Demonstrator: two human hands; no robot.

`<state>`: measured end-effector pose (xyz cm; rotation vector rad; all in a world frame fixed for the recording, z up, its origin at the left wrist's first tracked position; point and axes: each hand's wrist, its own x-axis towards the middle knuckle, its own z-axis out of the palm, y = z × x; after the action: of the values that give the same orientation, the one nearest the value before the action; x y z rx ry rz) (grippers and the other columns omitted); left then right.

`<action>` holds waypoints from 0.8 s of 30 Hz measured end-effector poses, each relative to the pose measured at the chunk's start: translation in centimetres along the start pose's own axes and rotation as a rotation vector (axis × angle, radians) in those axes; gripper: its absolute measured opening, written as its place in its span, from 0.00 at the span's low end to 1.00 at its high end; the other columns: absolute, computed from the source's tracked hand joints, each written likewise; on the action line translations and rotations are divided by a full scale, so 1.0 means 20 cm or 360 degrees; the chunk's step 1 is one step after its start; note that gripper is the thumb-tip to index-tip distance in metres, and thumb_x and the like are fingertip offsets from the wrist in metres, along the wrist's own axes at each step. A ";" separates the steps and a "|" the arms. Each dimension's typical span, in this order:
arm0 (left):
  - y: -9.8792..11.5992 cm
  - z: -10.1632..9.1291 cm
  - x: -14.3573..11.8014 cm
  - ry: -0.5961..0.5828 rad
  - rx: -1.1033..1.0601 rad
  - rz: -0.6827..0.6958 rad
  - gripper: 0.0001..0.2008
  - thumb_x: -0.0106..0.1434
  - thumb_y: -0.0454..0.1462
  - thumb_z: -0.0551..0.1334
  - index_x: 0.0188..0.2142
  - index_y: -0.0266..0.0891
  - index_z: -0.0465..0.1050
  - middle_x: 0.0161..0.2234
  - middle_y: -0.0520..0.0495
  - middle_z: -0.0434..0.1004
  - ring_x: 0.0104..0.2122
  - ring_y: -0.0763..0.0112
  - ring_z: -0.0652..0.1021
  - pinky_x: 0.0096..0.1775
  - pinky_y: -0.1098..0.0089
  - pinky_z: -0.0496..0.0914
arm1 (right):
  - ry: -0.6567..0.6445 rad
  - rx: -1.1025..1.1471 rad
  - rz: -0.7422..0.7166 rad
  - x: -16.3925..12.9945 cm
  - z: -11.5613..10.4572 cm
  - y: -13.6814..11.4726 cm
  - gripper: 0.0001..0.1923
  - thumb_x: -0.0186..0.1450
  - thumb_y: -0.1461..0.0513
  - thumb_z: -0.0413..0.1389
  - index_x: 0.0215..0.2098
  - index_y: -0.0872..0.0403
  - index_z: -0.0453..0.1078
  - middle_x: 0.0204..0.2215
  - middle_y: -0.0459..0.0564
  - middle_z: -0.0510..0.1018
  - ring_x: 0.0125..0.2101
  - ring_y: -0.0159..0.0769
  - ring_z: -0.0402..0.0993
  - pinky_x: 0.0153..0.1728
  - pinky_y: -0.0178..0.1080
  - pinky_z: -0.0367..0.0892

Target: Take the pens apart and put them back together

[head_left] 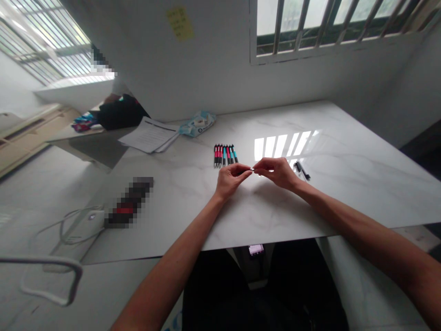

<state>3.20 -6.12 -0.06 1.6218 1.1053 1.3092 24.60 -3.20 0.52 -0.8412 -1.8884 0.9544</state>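
head view: both hands (257,174) pinch perhaps a pen (248,170).

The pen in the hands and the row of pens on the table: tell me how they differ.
The pen in the hands is held above the table, pinched between the left hand and right hand; the row of pens lies untouched on the marble top. The held pen lies crosswise, while the row points away from the person. The held pen is single and looks dark; the row mixes red and teal barrels. Both are slim.
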 end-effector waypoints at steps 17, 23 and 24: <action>0.02 -0.01 -0.02 -0.0026 0.0243 0.0191 0.12 0.61 0.44 0.73 0.39 0.39 0.83 0.36 0.45 0.86 0.35 0.68 0.84 0.40 0.67 0.80 | -0.0249 0.0136 0.0221 0.01 0.01 0.00 0.22 0.69 0.44 0.60 0.33 0.54 0.76 0.25 0.48 0.81 0.25 0.33 0.77 0.28 0.35 0.70; 0.03 0.00 -0.01 -0.0006 0.0102 0.0101 0.13 0.60 0.45 0.74 0.39 0.38 0.83 0.37 0.44 0.86 0.36 0.66 0.84 0.42 0.66 0.80 | -0.0236 0.0127 0.0182 0.00 0.01 -0.01 0.21 0.69 0.44 0.59 0.34 0.53 0.76 0.24 0.48 0.81 0.24 0.34 0.76 0.28 0.37 0.70; 0.03 0.00 -0.01 0.0005 0.0053 0.0067 0.14 0.59 0.44 0.74 0.39 0.37 0.83 0.37 0.43 0.86 0.36 0.66 0.84 0.41 0.67 0.80 | -0.0197 0.0110 0.0146 0.00 0.01 -0.01 0.21 0.69 0.45 0.60 0.34 0.53 0.77 0.25 0.48 0.81 0.25 0.34 0.77 0.29 0.37 0.71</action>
<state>3.36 -6.53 0.38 1.6761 1.1056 1.3270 24.40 -3.31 0.63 -0.8505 -1.9228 1.1447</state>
